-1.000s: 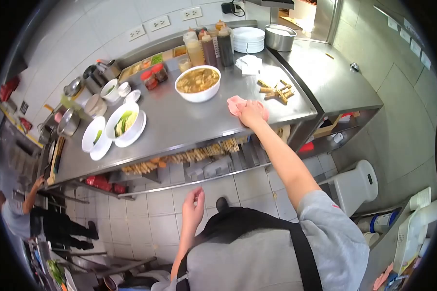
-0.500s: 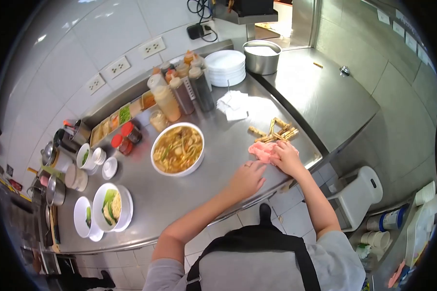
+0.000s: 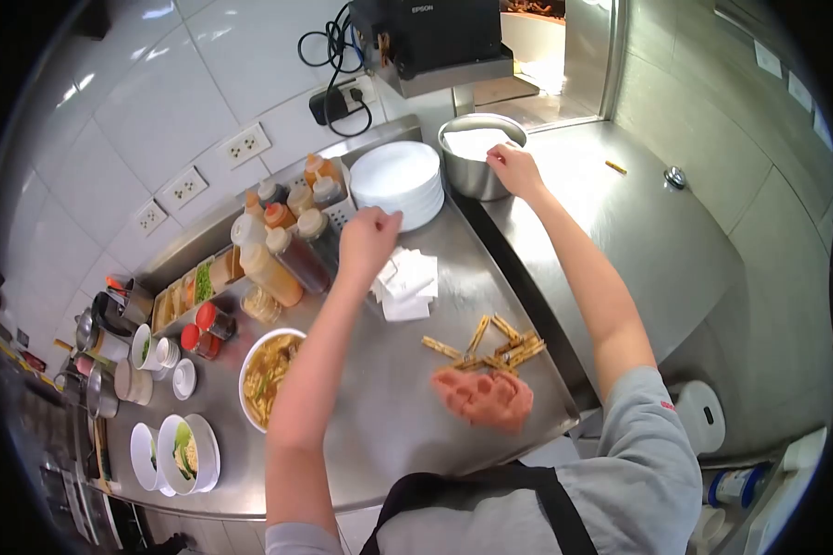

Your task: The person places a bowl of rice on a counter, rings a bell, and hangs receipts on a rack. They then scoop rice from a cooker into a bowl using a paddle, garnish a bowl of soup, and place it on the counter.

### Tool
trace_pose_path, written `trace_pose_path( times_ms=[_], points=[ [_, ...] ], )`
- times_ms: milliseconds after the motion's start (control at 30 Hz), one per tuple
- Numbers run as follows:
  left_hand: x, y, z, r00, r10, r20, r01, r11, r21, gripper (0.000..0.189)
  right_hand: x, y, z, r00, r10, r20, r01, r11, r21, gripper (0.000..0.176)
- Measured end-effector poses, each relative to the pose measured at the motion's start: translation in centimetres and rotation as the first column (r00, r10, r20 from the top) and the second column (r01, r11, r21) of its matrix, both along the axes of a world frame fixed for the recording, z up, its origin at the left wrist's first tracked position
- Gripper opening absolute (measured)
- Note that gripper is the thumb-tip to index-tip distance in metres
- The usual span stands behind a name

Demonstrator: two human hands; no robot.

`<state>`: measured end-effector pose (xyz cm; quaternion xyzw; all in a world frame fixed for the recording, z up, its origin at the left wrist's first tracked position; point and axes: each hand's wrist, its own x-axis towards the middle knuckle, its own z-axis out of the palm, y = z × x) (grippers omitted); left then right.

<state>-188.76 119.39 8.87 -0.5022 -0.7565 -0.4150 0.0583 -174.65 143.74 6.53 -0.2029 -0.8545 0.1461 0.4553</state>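
Note:
My right hand [image 3: 515,169] reaches to the near rim of a round metal pot [image 3: 484,180] with white contents. Its fingers are pinched together, and whatever is between them is hidden. My left hand [image 3: 370,242] is curled beside the front of a stack of white plates [image 3: 396,180]. I cannot make out what its closed fingers hold, if anything. Under and beside that hand lie white paper slips [image 3: 409,287]. A crumpled pink cloth [image 3: 483,400] rests on the steel counter [image 3: 379,453], touching several wooden clothespins [image 3: 504,350].
My left forearm partly covers a bowl of noodle soup [image 3: 267,379]. Sauce bottles [image 3: 296,257] and red-lidded jars [image 3: 215,319] stand behind it. Bowls with noodles and greens [image 3: 185,453] are at left. A printer [image 3: 440,42] overhangs the back; a bell [image 3: 675,177] sits right.
Both hands have left the pink cloth, which now lies spread on the counter. My right hand has moved up to the pot, my left to the plate stack. The view has shifted.

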Motion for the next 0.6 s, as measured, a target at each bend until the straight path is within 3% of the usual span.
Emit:
trace_pose_path(
  times_ms=[33, 67, 100, 133, 167, 200, 233, 300, 367, 400, 533, 600],
  points=[
    [-1.4, 1.6, 0.4, 0.997, 0.066, 0.041, -0.064, 0.997, -0.053, 0.030, -2.0, 2.5, -0.5, 0.998, -0.050, 0.033, 0.050, 0.999, -0.003, 0.013],
    [-3.6, 3.5, -0.5, 0.964, 0.065, 0.260, -0.039, 0.994, -0.104, 0.027, -3.6, 4.2, -0.6, 0.993, -0.102, 0.063, 0.102, 0.995, -0.006, 0.013],
    [-4.9, 5.0, -1.5, 0.967, 0.065, 0.245, -0.043, 0.994, -0.097, 0.027, -4.7, 5.0, -0.3, 0.986, -0.138, 0.092, 0.133, 0.990, 0.051, 0.011],
    [-5.8, 6.0, -2.3, 0.811, 0.059, 0.583, -0.002, 0.995, -0.099, 0.024, -6.2, 6.8, -1.0, 0.981, -0.145, 0.128, 0.141, 0.989, 0.038, 0.013],
    [-6.8, 7.0, -3.0, 0.540, 0.048, 0.840, 0.040, 0.996, -0.082, 0.023, -7.7, 8.6, -1.5, 0.974, -0.153, 0.165, 0.151, 0.988, 0.028, 0.014],
    [-7.4, 7.8, -3.6, 0.425, 0.052, 0.903, -0.012, 0.999, -0.052, 0.025, -8.3, 9.4, -1.6, 0.959, -0.150, 0.240, 0.162, 0.986, -0.031, 0.019],
    [-7.6, 8.3, -4.0, 0.301, 0.048, 0.953, -0.067, 0.997, -0.029, 0.030, -8.5, 9.3, -0.9, 0.911, -0.177, 0.371, 0.231, 0.967, -0.106, 0.024],
    [-8.0, 9.0, -4.4, 0.259, -0.011, 0.966, -0.109, 0.993, 0.040, 0.027, -10.6, 11.5, -1.6, 0.878, -0.206, 0.433, 0.233, 0.972, -0.010, 0.028],
    [-8.2, 9.2, -4.4, 0.084, -0.092, 0.992, -0.214, 0.971, 0.109, 0.020, -11.9, 13.6, -2.2, 0.832, -0.198, 0.519, 0.257, 0.965, -0.044, 0.031],
    [-8.7, 8.9, -4.6, 0.074, -0.125, 0.989, -0.172, 0.976, 0.136, 0.015, -12.3, 14.1, -1.8, 0.788, -0.156, 0.595, 0.241, 0.968, -0.065, 0.031],
    [-9.1, 9.1, -4.6, -0.048, -0.156, 0.987, -0.231, 0.963, 0.141, 0.011, -12.5, 15.4, -2.0, 0.832, -0.044, 0.553, 0.141, 0.981, -0.134, 0.028],
    [-9.0, 9.6, -4.5, -0.100, -0.171, 0.980, -0.293, 0.947, 0.135, 0.010, -12.4, 15.1, -2.4, 0.842, -0.067, 0.536, 0.145, 0.984, -0.105, 0.030]
  ],
)
